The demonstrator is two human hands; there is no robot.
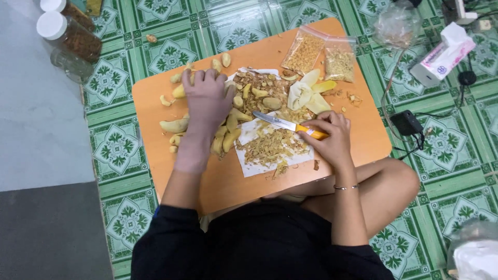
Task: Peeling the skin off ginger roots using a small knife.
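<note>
One knife (282, 123) lies near the middle of the orange surface (228, 181), its yellow handle mostly hidden inside the right hand (328, 136)'s closed grip. At nine o'clock, the left hand (206, 98) presses flat, open, covering several peeled ginger pieces (226, 139). Two seed bags (321, 54) sit at one o'clock.

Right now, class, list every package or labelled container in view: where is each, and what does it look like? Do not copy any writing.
Left bag: clear zip pouch of tan bits, table's far edge.
Right bag: clear pouch of yellowish crumbs, beside it.
Jars: two clear, white-lidded, brown contents, floor top left.
Tissue pack: white and pink, floor top right.
Plastic bag: clear, crumpled, floor beyond the table.
</note>
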